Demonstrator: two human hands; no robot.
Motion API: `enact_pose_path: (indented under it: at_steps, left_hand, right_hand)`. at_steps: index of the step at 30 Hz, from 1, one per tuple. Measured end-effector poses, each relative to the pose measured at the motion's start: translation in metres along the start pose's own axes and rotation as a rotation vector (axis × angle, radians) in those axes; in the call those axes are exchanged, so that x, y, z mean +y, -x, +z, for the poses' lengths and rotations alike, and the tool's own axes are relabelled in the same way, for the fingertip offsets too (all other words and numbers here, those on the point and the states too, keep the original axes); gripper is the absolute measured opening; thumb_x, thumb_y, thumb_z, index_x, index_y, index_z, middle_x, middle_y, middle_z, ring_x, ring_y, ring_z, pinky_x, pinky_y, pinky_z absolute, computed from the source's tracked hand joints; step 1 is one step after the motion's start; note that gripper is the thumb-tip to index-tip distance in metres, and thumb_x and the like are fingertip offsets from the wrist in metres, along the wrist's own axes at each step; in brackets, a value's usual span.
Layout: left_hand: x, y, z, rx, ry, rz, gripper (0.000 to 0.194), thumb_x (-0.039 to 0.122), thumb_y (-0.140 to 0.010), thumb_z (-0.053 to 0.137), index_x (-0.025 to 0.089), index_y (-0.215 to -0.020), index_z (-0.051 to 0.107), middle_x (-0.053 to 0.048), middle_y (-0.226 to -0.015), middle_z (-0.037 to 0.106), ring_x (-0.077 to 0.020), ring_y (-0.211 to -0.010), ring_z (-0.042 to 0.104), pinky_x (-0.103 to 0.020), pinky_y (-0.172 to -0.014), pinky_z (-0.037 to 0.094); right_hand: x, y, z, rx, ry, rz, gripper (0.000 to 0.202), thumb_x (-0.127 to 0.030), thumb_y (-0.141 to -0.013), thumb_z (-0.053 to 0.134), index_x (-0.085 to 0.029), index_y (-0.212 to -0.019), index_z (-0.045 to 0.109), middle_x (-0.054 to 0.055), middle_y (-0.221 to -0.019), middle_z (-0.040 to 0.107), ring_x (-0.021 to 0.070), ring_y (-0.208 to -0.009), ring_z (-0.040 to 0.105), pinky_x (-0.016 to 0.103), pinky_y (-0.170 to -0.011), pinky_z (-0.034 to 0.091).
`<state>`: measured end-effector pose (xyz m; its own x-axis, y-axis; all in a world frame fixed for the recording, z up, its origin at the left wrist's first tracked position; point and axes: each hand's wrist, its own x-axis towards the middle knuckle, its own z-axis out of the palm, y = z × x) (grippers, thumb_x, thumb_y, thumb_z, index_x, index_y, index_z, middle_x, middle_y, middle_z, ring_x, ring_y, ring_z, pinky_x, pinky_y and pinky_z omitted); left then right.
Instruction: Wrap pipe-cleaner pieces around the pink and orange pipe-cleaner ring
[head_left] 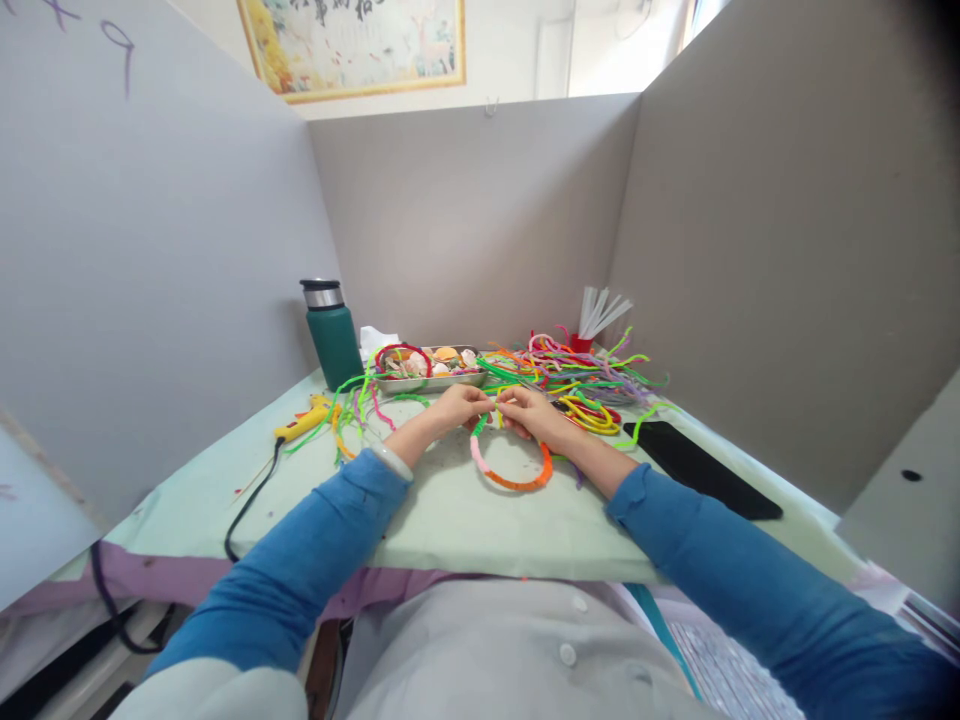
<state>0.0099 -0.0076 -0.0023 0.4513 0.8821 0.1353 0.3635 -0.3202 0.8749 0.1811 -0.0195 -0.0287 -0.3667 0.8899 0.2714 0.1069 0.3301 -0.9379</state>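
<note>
A ring wrapped in fuzzy pipe cleaner, with orange, pink and green stretches, hangs between my hands just above the table. My left hand pinches the ring's upper left side near its green part. Close beside it, my right hand is closed at the top of the ring, its fingertips almost meeting the left ones. What lies between the fingertips is too small to make out. Behind my hands a metal tray holds shells and small pieces, with a dark red ring at its left end.
A yellow glue gun with a black cord lies at left, near a green bottle. Loose pipe cleaners are heaped at the back right, by a red cup of glue sticks. A black phone-like slab lies at right. Grey partitions enclose the table.
</note>
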Motion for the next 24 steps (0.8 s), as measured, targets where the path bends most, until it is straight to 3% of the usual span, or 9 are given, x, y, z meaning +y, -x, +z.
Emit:
enact_pose_path:
  at_steps: [11, 24]
  left_hand:
    - [-0.0001, -0.0003, 0.0002, 0.008, 0.013, -0.014, 0.039, 0.047, -0.062, 0.059, 0.01, -0.072, 0.058, -0.002, -0.062, 0.057, -0.0051, -0.047, 0.043, -0.018, -0.044, 0.034]
    - [-0.0063, -0.0046, 0.0004, 0.023, -0.012, -0.036, 0.041, 0.049, -0.062, 0.059, 0.01, -0.072, 0.059, 0.003, -0.049, 0.046, -0.0056, -0.042, 0.04, -0.019, -0.041, 0.033]
  right_hand:
    - [0.0028, -0.0018, -0.0009, -0.004, 0.014, -0.032, 0.027, -0.037, -0.073, 0.052, -0.017, -0.091, 0.049, -0.005, -0.056, 0.05, 0.003, -0.035, 0.035, 0.015, -0.032, 0.026]
    - [0.0018, -0.0013, -0.0009, -0.001, 0.008, -0.041, 0.027, -0.037, -0.072, 0.052, -0.016, -0.089, 0.05, -0.005, -0.056, 0.051, 0.003, -0.035, 0.035, 0.016, -0.032, 0.024]
